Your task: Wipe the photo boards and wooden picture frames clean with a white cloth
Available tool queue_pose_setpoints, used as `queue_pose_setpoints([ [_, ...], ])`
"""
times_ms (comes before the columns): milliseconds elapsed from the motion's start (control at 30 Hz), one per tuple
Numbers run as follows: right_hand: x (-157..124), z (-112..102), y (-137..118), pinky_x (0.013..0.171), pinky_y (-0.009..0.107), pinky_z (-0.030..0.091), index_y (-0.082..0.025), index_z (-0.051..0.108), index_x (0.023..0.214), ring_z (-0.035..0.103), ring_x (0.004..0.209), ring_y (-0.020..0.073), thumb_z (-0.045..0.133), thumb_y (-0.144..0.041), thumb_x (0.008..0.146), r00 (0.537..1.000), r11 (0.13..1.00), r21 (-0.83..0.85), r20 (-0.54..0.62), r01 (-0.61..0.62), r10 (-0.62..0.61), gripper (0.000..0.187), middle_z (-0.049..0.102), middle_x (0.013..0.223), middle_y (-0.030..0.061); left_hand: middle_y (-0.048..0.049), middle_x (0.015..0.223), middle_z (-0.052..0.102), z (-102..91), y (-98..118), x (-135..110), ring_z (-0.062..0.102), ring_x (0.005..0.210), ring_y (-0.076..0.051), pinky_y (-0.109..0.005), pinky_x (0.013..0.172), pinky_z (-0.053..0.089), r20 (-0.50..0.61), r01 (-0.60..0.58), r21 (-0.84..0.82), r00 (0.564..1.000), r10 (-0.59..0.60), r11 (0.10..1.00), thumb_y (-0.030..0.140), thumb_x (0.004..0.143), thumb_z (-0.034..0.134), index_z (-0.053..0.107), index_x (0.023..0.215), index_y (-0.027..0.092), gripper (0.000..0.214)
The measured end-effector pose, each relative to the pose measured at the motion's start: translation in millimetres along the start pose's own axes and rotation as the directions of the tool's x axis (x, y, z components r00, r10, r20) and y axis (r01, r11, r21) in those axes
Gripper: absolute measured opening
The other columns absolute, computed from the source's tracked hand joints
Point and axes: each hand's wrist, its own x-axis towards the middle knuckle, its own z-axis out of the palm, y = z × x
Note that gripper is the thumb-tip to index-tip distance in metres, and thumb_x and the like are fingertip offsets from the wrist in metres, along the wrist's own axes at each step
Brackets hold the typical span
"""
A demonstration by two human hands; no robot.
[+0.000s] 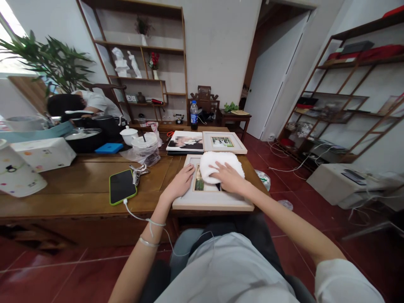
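A light wooden picture frame [184, 200] lies flat at the table's front edge, with a small photo in its middle. My left hand [182, 182] rests on the frame's left border, fingers stretched out and holding nothing. A fluffy white cloth [233, 162] covers the upper right of the frame and part of the photo. With fingers spread over it, my right hand [229, 177] holds this cloth against the frame. Just behind lie a second framed photo [240, 147] and a white-edged photo panel [184, 142], side by side.
A phone [121, 187] with a charging cable lies left of my left arm. Farther left are a lidded plastic cup [145, 143], a blue box [109, 148], a tissue box [47, 153] and pots. A bottle [193, 115] stands behind. A person [97, 103] leans down at the far left.
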Motion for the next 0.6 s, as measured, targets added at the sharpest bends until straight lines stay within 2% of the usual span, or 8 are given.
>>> queue_pose_setpoints([
  [100, 20.5, 5.0, 21.0, 0.107, 0.06, 0.016, -0.021, 0.05, 0.127, 0.016, 0.138, 0.0312, 0.044, 0.001, 0.07, 0.994, 0.992, -0.086, -0.071, -0.094, 0.088, 0.062, 0.029, 0.149, 0.006, -0.0157, 0.141, 0.041, -1.3, 0.9, -0.3, 0.032, 0.134, -0.024, -0.044, 0.111, 0.027, 0.0, -0.003, 0.003, 1.0, 0.003, 1.0, 0.025, 0.091, 0.03, 0.049, 0.129, 0.009, 0.045],
  [200, 37.0, 6.7, 29.8, 0.102, 0.069, 0.007, -0.022, 0.05, 0.128, 0.006, 0.139, 0.0355, 0.042, 0.001, 0.072, 0.977, 0.976, -0.136, -0.15, -0.171, 0.15, 0.061, 0.021, 0.152, 0.0036, -0.0155, 0.141, 0.041, -2.5, 1.6, -0.5, 0.033, 0.134, -0.024, -0.043, 0.111, 0.027, 0.012, -0.004, 0.005, 1.0, 0.003, 1.0, 0.026, 0.091, 0.03, 0.049, 0.129, 0.008, 0.046],
  [267, 44.2, 8.0, 30.4, 0.099, 0.073, 0.006, -0.024, 0.051, 0.127, 0.004, 0.139, 0.0385, 0.043, 0.0, 0.073, 0.979, 0.975, -0.133, -0.125, -0.179, 0.163, 0.06, 0.021, 0.152, 0.0028, -0.0159, 0.141, 0.04, -2.6, 1.9, -0.5, 0.032, 0.134, -0.024, -0.044, 0.112, 0.027, 0.015, 0.003, 0.002, 1.0, -0.003, 1.0, 0.026, 0.091, 0.03, 0.049, 0.129, 0.007, 0.046],
  [333, 47.0, 8.6, 27.2, 0.097, 0.075, 0.009, -0.025, 0.052, 0.126, 0.008, 0.137, 0.0415, 0.044, 0.0, 0.073, 0.987, 0.981, -0.118, -0.059, -0.155, 0.149, 0.059, 0.027, 0.15, 0.003, -0.0152, 0.141, 0.04, -2.3, 1.8, -0.3, 0.032, 0.134, -0.024, -0.044, 0.112, 0.026, 0.01, 0.007, -0.003, 1.0, -0.007, 1.0, 0.025, 0.091, 0.03, 0.049, 0.129, 0.008, 0.046],
  [433, 40.8, 4.8, 14.7, 0.096, 0.072, 0.019, -0.023, 0.055, 0.124, 0.018, 0.134, 0.0415, 0.042, 0.002, 0.07, 0.997, 0.993, -0.089, 0.026, -0.076, 0.078, 0.061, 0.034, 0.147, 0.005, -0.0144, 0.141, 0.041, -1.2, 1.0, 0.1, 0.032, 0.134, -0.023, -0.044, 0.112, 0.026, 0.004, 0.011, -0.012, 1.0, -0.011, 1.0, 0.024, 0.091, 0.03, 0.048, 0.129, 0.009, 0.045],
  [600, 6.3, -15.2, -27.1, 0.094, 0.061, 0.034, -0.023, 0.054, 0.125, 0.035, 0.127, 0.0364, 0.042, 0.0, 0.07, 0.993, 0.996, -0.019, 0.07, 0.092, -0.091, 0.06, 0.042, 0.142, 0.0083, -0.0135, 0.14, 0.043, -0.8, 0.8, 0.8, 0.033, 0.133, -0.023, -0.045, 0.112, 0.026, -0.002, 0.007, -0.029, 1.0, -0.007, 1.0, 0.023, 0.09, 0.03, 0.048, 0.129, 0.01, 0.045],
])
